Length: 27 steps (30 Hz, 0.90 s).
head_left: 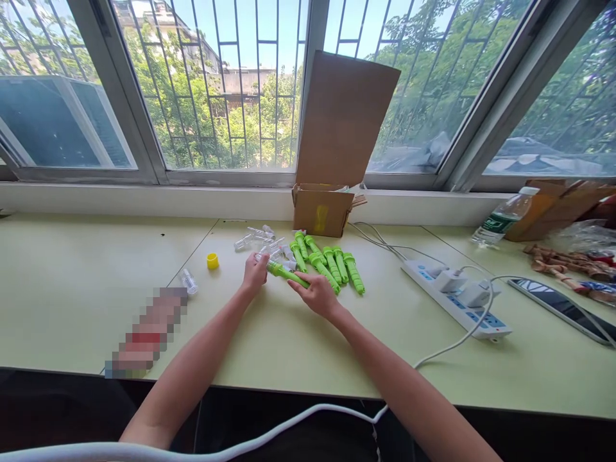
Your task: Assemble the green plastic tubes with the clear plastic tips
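Above the table, a bright green plastic tube (285, 272) is held between my two hands, slanting down to the right. My left hand (255, 272) is closed around its far left end, where a clear ribbed plastic piece (262, 257) shows at the fingers. The near right end is gripped by my right hand (317, 294), thumb and fingers closed on it. Just beyond lie several similar green tubes (332, 264), ridged and tapering. Behind my left hand, clear plastic pieces with white ends (244, 242) are scattered in a loose pile.
A yellow cap (212, 261) and a clear plastic piece (189, 282) lie to the left, near a pixelated patch. An open cardboard box (317, 212) stands by the window. Rightward are a power strip (455, 298) with cables, a phone (561, 308) and a water bottle (505, 218).
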Tool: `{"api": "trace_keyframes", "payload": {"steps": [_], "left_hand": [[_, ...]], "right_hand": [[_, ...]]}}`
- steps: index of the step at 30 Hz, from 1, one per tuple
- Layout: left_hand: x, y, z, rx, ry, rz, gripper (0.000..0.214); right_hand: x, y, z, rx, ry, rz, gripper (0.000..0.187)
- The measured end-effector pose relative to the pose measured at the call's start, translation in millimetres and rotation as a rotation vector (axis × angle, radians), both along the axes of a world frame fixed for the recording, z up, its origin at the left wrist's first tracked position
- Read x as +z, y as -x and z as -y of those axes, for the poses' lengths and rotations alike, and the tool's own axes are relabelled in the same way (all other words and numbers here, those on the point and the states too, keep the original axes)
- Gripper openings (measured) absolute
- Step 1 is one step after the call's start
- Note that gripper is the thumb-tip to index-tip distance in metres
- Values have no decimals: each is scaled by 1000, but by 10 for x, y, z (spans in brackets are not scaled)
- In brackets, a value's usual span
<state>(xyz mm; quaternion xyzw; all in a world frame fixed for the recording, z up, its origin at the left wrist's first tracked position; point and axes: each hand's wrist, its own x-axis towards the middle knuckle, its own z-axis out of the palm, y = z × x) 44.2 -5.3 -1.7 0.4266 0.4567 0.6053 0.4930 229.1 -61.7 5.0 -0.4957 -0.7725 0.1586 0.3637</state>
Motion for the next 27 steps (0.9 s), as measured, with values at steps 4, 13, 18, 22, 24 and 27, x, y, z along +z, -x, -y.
{"api": "trace_keyframes", "payload": {"steps": [4, 13, 18, 22, 24, 27], "left_hand": [[46, 11, 22, 2, -25, -1, 35], [117, 14, 70, -32, -129, -4, 32], [81, -26, 60, 35, -138, 9, 32], [78, -74, 73, 57, -65, 12, 37], [84, -91, 83, 58, -33, 4, 41], [84, -98, 87, 46, -8, -3, 44]], "right_hand": [[25, 29, -14, 107, 326, -337, 47], [78, -46, -47, 284, 940, -668, 49], [18, -21, -36, 113, 367, -328, 48], [-36, -49, -26, -112, -163, 103, 37], [-49, -82, -29, -191, -296, 279, 36], [-36, -122, -33, -224, -424, 455, 37]]}}
